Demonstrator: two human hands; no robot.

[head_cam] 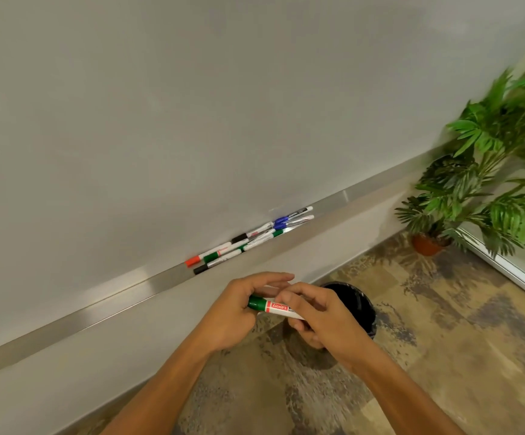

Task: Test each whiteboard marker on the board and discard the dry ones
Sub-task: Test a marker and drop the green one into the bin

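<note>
Hands both pinch green-capped white plastic marker, left hand on cap, right hand on barrel; sudden cap release risks dropping it into black round bin.

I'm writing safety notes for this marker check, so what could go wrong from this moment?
1. Both hands, left and right, hold the green marker above the black bin; if the cap comes off suddenly, cap or marker could fall in untested.
2. The markers on the tray lie in a loose overlapping pile, so a tested one put back could get mixed with untested ones.
</note>
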